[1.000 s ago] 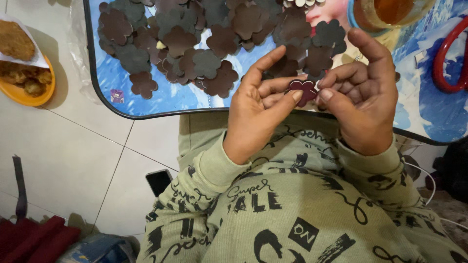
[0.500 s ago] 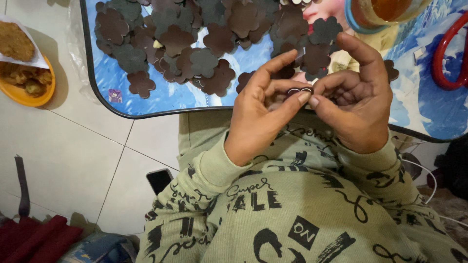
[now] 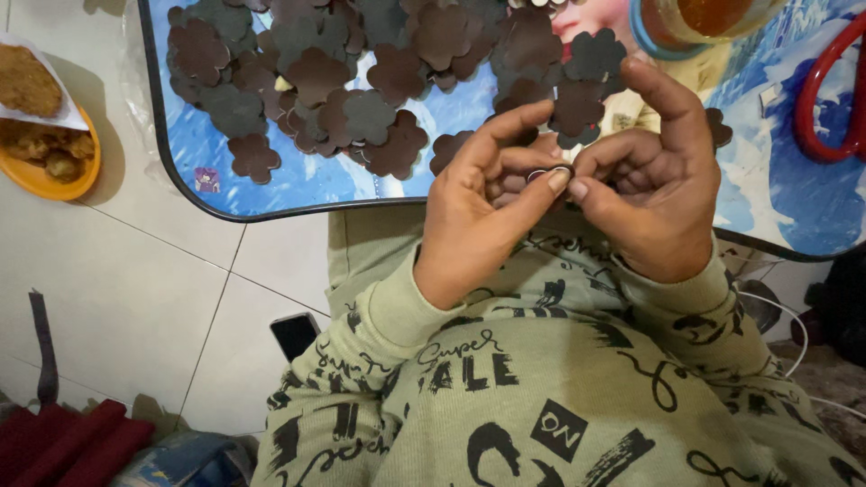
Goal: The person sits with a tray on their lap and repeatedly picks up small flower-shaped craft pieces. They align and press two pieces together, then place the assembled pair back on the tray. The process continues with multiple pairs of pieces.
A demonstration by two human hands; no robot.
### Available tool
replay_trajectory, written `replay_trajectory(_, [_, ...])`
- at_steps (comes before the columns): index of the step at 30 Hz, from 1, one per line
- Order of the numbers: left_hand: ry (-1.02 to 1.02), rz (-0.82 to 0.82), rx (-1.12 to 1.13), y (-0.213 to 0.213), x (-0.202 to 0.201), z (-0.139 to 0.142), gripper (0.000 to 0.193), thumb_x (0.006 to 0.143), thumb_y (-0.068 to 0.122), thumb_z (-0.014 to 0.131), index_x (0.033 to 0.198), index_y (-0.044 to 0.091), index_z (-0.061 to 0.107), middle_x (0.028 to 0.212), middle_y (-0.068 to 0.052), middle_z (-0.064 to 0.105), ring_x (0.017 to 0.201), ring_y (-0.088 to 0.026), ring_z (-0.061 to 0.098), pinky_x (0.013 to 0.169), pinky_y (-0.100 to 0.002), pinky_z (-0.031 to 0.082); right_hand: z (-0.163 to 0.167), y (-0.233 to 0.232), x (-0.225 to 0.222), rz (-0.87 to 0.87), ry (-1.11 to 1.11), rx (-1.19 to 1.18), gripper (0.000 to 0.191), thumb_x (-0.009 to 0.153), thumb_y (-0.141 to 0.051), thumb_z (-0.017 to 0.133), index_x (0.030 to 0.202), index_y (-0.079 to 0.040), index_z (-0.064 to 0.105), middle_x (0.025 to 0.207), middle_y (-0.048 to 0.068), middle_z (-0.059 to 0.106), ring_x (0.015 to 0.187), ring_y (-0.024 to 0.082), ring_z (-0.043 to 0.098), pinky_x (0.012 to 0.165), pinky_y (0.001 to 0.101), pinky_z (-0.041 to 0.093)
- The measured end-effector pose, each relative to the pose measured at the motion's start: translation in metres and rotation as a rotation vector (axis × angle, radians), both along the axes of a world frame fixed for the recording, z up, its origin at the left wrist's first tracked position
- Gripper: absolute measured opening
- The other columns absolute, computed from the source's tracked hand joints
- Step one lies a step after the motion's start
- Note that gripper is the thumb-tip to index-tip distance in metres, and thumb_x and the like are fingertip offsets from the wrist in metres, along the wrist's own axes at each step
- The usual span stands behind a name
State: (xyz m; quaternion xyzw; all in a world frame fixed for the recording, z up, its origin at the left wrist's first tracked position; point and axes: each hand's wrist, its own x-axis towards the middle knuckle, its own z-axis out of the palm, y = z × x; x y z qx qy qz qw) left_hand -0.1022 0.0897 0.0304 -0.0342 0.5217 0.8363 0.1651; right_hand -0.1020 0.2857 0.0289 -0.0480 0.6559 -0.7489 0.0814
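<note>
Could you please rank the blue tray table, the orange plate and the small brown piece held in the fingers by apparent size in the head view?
1. Blue tray table, largest by far.
2. Orange plate, partly cut off.
3. Small brown piece, mostly hidden between both hands, smallest.

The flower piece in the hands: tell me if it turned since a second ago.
Yes. The piece lay flat-on; now it is edge-on, same spot below the tray.
</note>
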Motion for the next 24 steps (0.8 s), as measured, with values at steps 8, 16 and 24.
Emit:
replay_trajectory(8, [-0.055,0.016,0.015,-0.006,-0.004,-0.002,0.062,0.100,-0.004,0.069,0.156,-0.002,0.042,0.117,-0.015,0.072,0.103,-0.015,0.072,0.093,-0.026,0.058,0.001,-0.004,-0.010,-0.231,-0.123,-0.126,0.078,0.091,0.009,0.059,0.161,0.004,0.024,0.128,0.017,0.065,0.084,0.016,0.070,0.073,0.0255,0.059])
replay_trajectory(16, [-0.045,0.021,0.049,-0.005,-0.005,-0.004,0.063,0.100,-0.004,0.068,0.156,-0.002,0.039,0.119,-0.016,0.073,0.105,-0.016,0.073,0.096,-0.027,0.060,-0.004,0.000,-0.005,-0.095,-0.009,-0.109,0.071,0.099,0.010,0.054,0.163,0.001,0.025,0.106,0.015,0.071,0.084,0.016,0.071,0.080,0.0262,0.061])
replay_trajectory(24, [-0.085,0.031,0.095,-0.004,-0.004,-0.008,0.060,0.106,0.003,0.065,0.160,-0.002,0.039,0.114,-0.013,0.073,0.102,-0.014,0.071,0.092,-0.027,0.059,-0.003,0.000,-0.004,-0.162,-0.098,0.050,0.086,0.089,0.011,0.072,0.162,0.002,0.027,0.152,0.011,0.056,0.092,0.010,0.068,0.067,0.0154,0.051])
